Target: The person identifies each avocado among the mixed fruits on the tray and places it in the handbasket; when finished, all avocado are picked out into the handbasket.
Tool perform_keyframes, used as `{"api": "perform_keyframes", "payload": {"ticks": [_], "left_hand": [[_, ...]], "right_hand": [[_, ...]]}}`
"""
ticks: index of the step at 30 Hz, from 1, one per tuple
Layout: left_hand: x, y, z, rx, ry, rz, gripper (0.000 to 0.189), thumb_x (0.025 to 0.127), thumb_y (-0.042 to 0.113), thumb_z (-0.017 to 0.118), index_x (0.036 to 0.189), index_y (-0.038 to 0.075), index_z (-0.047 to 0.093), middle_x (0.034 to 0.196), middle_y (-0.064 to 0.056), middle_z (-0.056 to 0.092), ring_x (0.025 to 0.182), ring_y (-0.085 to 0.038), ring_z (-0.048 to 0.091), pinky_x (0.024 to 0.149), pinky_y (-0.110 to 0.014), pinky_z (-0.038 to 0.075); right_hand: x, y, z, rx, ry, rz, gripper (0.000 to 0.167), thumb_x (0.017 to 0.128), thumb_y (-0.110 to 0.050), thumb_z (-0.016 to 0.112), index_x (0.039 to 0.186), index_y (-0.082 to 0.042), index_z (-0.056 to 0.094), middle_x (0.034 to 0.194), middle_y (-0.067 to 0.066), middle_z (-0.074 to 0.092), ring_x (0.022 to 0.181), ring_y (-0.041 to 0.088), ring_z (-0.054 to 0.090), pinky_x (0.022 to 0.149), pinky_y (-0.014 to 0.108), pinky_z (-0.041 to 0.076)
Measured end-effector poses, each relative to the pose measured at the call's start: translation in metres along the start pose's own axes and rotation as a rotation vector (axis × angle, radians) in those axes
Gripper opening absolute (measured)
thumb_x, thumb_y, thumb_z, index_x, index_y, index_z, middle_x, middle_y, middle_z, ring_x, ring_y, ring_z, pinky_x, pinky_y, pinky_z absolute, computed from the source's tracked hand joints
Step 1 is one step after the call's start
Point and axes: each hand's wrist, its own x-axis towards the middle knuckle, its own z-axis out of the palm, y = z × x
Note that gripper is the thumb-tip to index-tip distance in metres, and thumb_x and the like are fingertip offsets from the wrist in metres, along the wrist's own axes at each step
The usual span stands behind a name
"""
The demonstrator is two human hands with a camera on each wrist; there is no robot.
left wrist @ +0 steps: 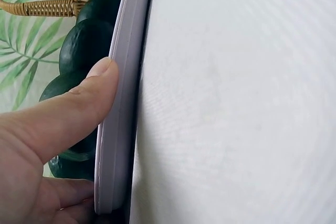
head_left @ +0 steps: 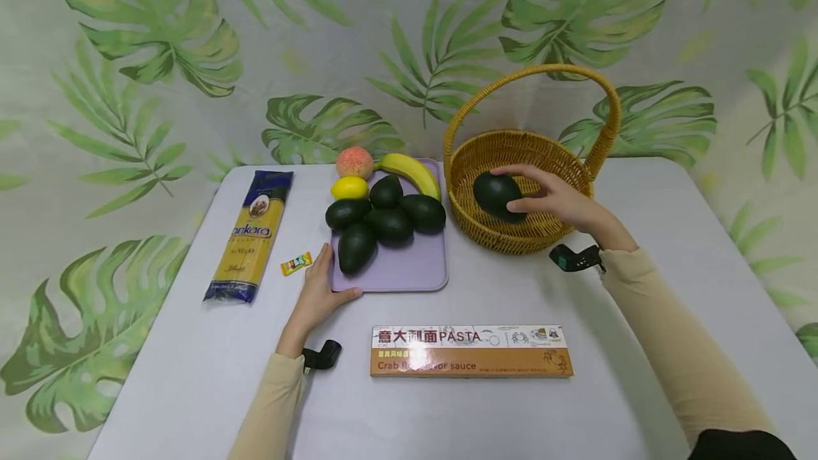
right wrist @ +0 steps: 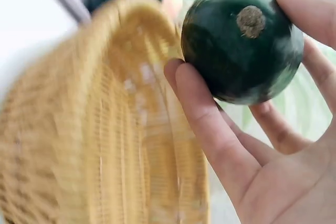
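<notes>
My right hand (head_left: 554, 199) grips a dark green avocado (head_left: 498, 196) between thumb and fingers, over the opening of the woven basket (head_left: 511, 240). In the right wrist view, the avocado's brown stem end (right wrist: 251, 21) faces the camera. At the near left corner of the lilac tray (head_left: 418, 268), my left hand (head_left: 319, 294) rests with its fingers along the left side and its thumb along the near side. The left wrist view shows the thumb (left wrist: 100, 85) touching the tray's rim. Several more avocados (head_left: 390, 226) lie grouped on the tray.
Also on the tray are a lemon (head_left: 349, 188), a peach (head_left: 354, 162) and a banana (head_left: 412, 171). Left of it lie a spaghetti pack (head_left: 249, 236) and a small yellow packet (head_left: 296, 263). A pasta box (head_left: 471, 351) lies in front. The basket's tall handle (head_left: 533, 73) arches upward.
</notes>
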Motion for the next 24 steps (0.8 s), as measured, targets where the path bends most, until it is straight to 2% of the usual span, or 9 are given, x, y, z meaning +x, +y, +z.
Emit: {"api": "perform_keyframes", "payload": {"ticks": [5,9,12,13,17,24], "left_hand": [[0.0,0.0,0.0,-0.004,-0.003,-0.01,0.102,0.079,0.021,0.08,0.148,-0.011,0.012,0.155,-0.028,0.007,0.141,-0.042,0.007,0.113,-0.053,0.011],[0.0,0.0,0.0,-0.007,-0.006,-0.019,0.102,0.079,0.021,0.08,0.148,-0.011,0.012,0.155,-0.027,0.007,0.141,-0.042,0.007,0.113,-0.053,0.011],[-0.001,0.0,0.0,-0.007,-0.003,-0.019,0.102,0.079,0.021,0.08,0.148,-0.011,0.012,0.155,-0.027,0.008,0.141,-0.043,0.007,0.113,-0.053,0.011],[-0.001,0.0,0.0,-0.006,-0.003,-0.019,0.102,0.079,0.022,0.08,0.148,-0.011,0.012,0.155,-0.027,0.008,0.141,-0.043,0.007,0.113,-0.053,0.011],[-0.002,0.0,0.0,-0.004,-0.004,-0.025,0.103,0.079,0.022,0.08,0.148,-0.01,0.012,0.155,-0.026,0.008,0.141,-0.042,0.007,0.113,-0.053,0.011],[-0.002,0.0,-0.001,-0.005,0.002,-0.01,0.103,0.078,0.021,0.08,0.148,-0.011,0.012,0.155,-0.028,0.008,0.141,-0.043,0.008,0.113,-0.053,0.011]], "right_hand": [[0.004,0.01,-0.02,0.028,0.061,0.095,0.059,0.092,-0.018,0.064,0.146,-0.022,0.04,0.148,0.006,0.027,0.13,0.03,0.031,0.095,0.056,0.039],[0.015,0.016,-0.031,0.068,0.1,0.157,0.061,0.093,-0.019,0.064,0.147,-0.021,0.036,0.144,0.011,0.024,0.118,0.031,0.042,0.087,0.046,0.048],[0.024,0.017,-0.037,0.105,0.124,0.202,0.063,0.094,-0.021,0.062,0.149,-0.022,0.03,0.144,0.012,0.02,0.112,0.03,0.047,0.083,0.037,0.05],[0.027,0.017,-0.039,0.116,0.128,0.216,0.065,0.095,-0.021,0.061,0.15,-0.022,0.028,0.145,0.012,0.018,0.111,0.029,0.047,0.084,0.037,0.05],[0.039,0.02,-0.042,0.145,0.129,0.253,0.067,0.096,-0.021,0.059,0.152,-0.022,0.023,0.149,0.015,0.014,0.108,0.026,0.05,0.085,0.037,0.05],[0.058,0.028,-0.037,0.185,0.16,0.289,0.067,0.096,-0.017,0.058,0.153,-0.02,0.023,0.153,0.02,0.013,0.101,0.028,0.054,0.088,0.043,0.05]]}}
